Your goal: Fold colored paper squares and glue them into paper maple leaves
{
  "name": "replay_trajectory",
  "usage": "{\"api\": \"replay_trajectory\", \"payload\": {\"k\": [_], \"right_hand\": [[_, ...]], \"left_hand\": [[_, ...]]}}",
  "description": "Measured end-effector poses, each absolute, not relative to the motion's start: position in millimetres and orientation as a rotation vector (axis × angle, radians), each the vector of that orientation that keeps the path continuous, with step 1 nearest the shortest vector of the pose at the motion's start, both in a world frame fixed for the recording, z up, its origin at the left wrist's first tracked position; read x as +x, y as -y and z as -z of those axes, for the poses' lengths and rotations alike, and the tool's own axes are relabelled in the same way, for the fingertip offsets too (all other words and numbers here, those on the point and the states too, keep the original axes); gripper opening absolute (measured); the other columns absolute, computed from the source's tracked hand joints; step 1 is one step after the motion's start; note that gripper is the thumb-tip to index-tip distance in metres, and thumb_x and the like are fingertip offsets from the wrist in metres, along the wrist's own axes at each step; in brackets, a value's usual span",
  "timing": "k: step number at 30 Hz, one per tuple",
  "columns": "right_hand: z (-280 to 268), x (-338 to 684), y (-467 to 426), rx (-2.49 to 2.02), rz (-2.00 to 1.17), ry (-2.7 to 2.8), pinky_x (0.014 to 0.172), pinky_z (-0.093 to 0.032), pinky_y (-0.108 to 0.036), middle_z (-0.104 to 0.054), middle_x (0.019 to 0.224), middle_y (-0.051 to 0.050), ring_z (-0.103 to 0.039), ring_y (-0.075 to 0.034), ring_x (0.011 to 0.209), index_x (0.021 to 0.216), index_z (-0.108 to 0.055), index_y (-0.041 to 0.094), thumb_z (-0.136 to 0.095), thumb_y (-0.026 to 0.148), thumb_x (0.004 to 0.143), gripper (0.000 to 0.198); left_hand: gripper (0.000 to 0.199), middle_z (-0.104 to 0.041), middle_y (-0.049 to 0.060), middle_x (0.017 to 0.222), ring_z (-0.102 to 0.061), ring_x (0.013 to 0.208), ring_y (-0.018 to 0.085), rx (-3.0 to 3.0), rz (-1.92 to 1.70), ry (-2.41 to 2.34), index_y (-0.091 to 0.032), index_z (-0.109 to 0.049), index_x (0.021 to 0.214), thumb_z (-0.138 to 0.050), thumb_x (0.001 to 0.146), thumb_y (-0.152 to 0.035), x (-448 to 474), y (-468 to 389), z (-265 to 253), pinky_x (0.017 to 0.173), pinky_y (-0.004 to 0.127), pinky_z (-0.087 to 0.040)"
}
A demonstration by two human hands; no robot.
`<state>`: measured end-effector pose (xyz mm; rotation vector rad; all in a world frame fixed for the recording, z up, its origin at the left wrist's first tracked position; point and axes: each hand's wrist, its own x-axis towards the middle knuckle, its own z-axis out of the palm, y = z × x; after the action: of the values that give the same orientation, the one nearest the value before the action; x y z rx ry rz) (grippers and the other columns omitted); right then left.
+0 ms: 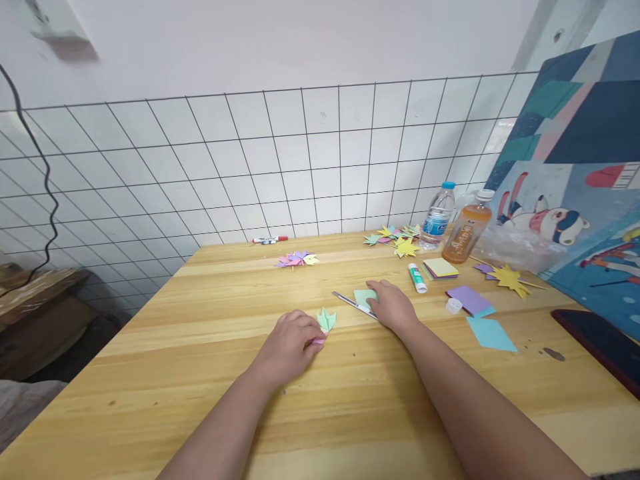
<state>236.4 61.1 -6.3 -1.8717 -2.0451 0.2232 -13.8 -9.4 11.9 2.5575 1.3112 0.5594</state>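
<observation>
My left hand (293, 343) is closed on a small folded paper piece, its pink part mostly hidden under the fingertips. A green folded paper point (327, 320) sticks out just beyond those fingers; whether it is joined to the pink part I cannot tell. To the right, my right hand (394, 307) has its fingers curled onto a light green paper (361, 297) lying on the table. A slim knife-like tool (350, 302) lies diagonally along the near edge of that paper, its right end by the right hand.
On the wooden table (200, 400), folded-paper clusters (296, 259) and markers (270, 239) lie toward the wall. A glue stick (417, 278), its cap (454, 305), a note stack (440, 268), blue paper (492, 333), a water bottle (438, 217) and an orange drink bottle (467, 228) occupy the right.
</observation>
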Motion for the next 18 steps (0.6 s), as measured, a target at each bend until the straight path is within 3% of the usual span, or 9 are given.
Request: {"api": "replay_trajectory", "payload": {"k": [9,12,18], "right_hand": [[4,236,-58,-1.919,-0.275,1.938,0.062,-0.035,-0.026,-0.062,0.096,-0.005,-0.057,-0.020,0.088,0.093,-0.061,0.024,-0.051,0.023,0.078,0.018],[4,233,-57,-1.942,-0.322,1.851,0.058,-0.033,-0.026,-0.064,0.088,-0.004,-0.058,-0.020,0.080,0.099,-0.056,0.024,-0.049,0.023,0.078,0.022],[5,227,-57,-1.820,-0.387,1.691,0.062,-0.037,-0.025,-0.063,0.088,-0.003,-0.059,-0.020,0.077,0.126,-0.042,0.028,-0.055,0.026,0.074,0.053]], "left_hand": [[0.020,-0.067,0.004,0.079,-0.054,0.079,0.021,2.493,-0.647,-1.486,-0.024,-0.069,0.082,-0.051,0.083,-0.030,-13,4,-8,0.075,0.036,-0.036],[0.019,-0.066,0.004,0.076,-0.054,0.078,0.021,2.530,-0.648,-1.451,-0.025,-0.069,0.081,-0.051,0.083,-0.029,-8,7,-8,0.074,0.036,-0.036],[0.022,-0.066,0.005,0.077,-0.057,0.076,0.019,2.545,-0.591,-1.325,-0.025,-0.070,0.082,-0.048,0.084,-0.026,-4,10,-6,0.068,0.032,-0.039]]}}
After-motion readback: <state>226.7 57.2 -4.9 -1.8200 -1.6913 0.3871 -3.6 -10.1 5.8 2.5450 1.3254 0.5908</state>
